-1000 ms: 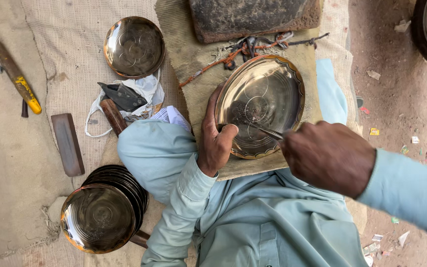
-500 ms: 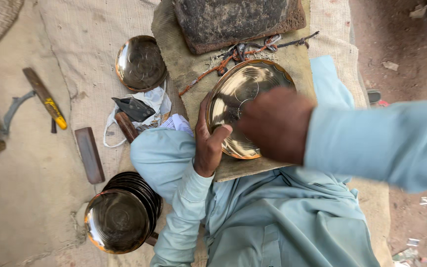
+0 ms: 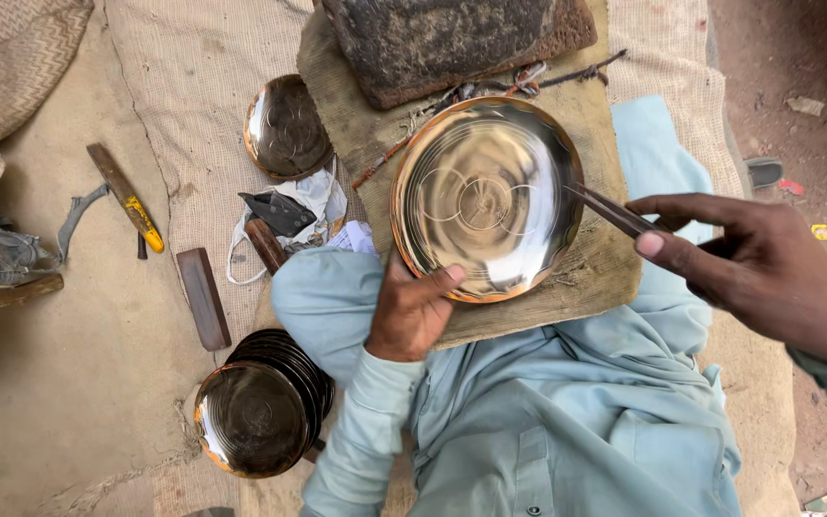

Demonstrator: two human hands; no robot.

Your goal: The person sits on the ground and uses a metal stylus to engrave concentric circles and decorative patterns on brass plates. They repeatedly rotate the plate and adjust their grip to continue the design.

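A shiny brass plate point(image 3: 486, 196) with faint engraved circles lies on a worn wooden board point(image 3: 586, 278) across my lap. My left hand point(image 3: 412, 308) grips the plate's near rim, thumb on the inner edge. My right hand point(image 3: 758, 268) is at the right, fingers closed on a thin dark metal tool point(image 3: 614, 213) whose tip touches the plate's right rim.
A stack of dark metal plates point(image 3: 265, 407) sits at lower left, one more plate point(image 3: 284, 126) at upper left. A heavy stone block point(image 3: 452, 38) rests on the board's far end. A yellow-handled tool point(image 3: 128, 199), a wooden block point(image 3: 203, 297) and a cloth bundle point(image 3: 284, 215) lie on the sacking.
My right hand has pulled back from over the plate to its right side, uncovering the plate. The view has shifted, and the left hand keeps its hold on the rim.
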